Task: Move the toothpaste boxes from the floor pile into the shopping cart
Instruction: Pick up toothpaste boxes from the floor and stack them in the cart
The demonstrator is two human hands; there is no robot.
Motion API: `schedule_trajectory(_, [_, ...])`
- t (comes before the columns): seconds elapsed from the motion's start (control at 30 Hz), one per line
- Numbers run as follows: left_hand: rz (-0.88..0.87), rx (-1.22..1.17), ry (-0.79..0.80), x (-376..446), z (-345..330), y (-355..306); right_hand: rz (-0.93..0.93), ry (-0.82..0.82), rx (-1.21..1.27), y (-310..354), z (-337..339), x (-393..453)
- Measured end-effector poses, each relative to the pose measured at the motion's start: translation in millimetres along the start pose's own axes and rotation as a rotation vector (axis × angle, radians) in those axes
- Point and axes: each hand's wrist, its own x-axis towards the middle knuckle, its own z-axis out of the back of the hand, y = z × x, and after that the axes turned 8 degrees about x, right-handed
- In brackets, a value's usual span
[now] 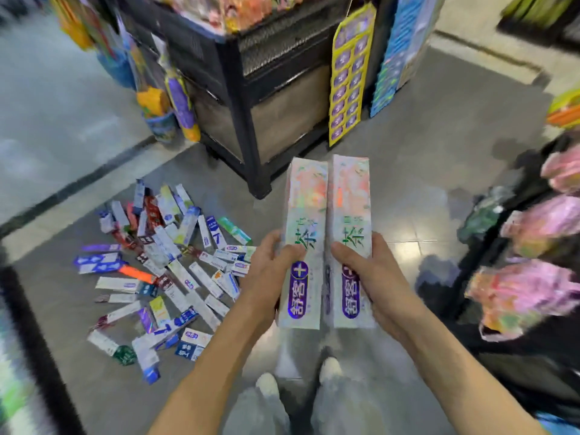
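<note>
A black slatted display stand (pixel 260 98) rises at twelve o'clock. The floor pile (pixel 166 271) of glossy cardboard toothpaste boxes sprawls at nine o'clock. Centre, two long iridescent boxes sit side by side: left box (pixel 303 221) gripped by left hand (pixel 266 277), right box (pixel 351 215) by right hand (pixel 373 277), fingers curled around each.

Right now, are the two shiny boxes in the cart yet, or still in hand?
In hand: left hand grips one shiny box, right hand the other.
</note>
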Motion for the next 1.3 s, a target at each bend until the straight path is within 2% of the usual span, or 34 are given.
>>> schedule_trajectory(0.2, [-0.093, 0.015, 0.113, -69.5, -41.4, -67.1, 0.131, -0.101, 0.072, 63.7, -1.3, -85.9])
schedule_trajectory(0.53, [-0.041, 0.098, 0.621, -155.1, -108.7, -78.0, 0.374, -0.547, 0.288, 46.8, 29.6, -239.8])
schedule_trajectory(0.73, [0.004, 0.263, 0.997, -242.1, -182.9, -33.9, 0.492, -0.946, 0.44, 7.9, 73.5, -361.9])
schedule_trajectory(0.97, [0.005, 0.43, 1.332, -367.8, -264.4, 38.5, 0.597, -1.228, 0.505, -48.4, 144.8, -508.4])
schedule_trajectory(1.13, [0.031, 0.513, 1.45, -465.0, -333.6, 100.5, 0.646, -1.436, 0.594, -86.9, 205.7, -610.6])
schedule_trajectory(1.3, [0.086, 0.634, 1.497, -542.0, -385.5, 155.9, 0.627, -1.533, 0.695, -125.2, 256.3, -699.2])
